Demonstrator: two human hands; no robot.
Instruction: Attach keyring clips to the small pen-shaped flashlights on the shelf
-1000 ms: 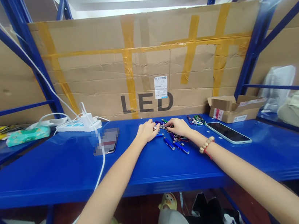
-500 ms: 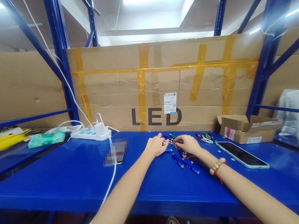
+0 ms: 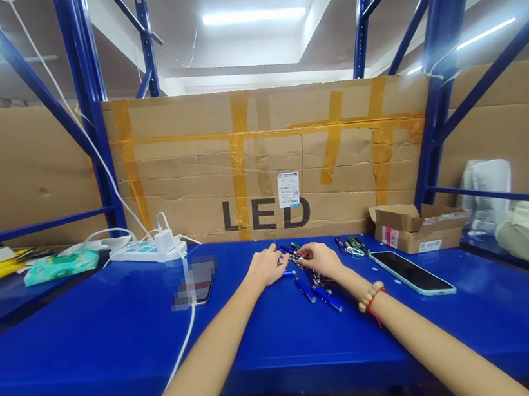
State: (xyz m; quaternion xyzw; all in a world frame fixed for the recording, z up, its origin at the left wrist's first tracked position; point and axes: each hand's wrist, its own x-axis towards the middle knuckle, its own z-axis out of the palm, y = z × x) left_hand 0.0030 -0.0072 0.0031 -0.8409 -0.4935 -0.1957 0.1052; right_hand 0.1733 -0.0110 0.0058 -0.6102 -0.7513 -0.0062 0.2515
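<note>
The view is swinging slightly to the right, so the whole scene is sliding left across the picture, while both hands are keeping their places at the small pile [image 3: 323, 279] on the blue counter [image 3: 288, 344]. The left hand [image 3: 267, 266] is reaching in from the pile's left side, its fingers bending toward small silvery bits; whether they are closing on one, I cannot tell. The right hand [image 3: 322, 259] is arching over the pile's far part, thumb and fingertips drawing near each other, though the size is hiding whether anything is sitting between them. The two hands are facing one another, just apart. Below the left fingers a short blue tube [image 3: 289, 274] is lying crosswise, and nearer the front a middle blue tube [image 3: 305, 290] and a front blue tube [image 3: 328, 299] are slanting side by side. Behind the right wrist, dark and green pieces [image 3: 355, 246] are resting near a pale-cased phone [image 3: 411, 271], with an open carton [image 3: 419, 226] standing beyond it. Over on the left, a partly blurred phone [image 3: 202, 283] is lying near a white power strip [image 3: 147, 251].
</note>
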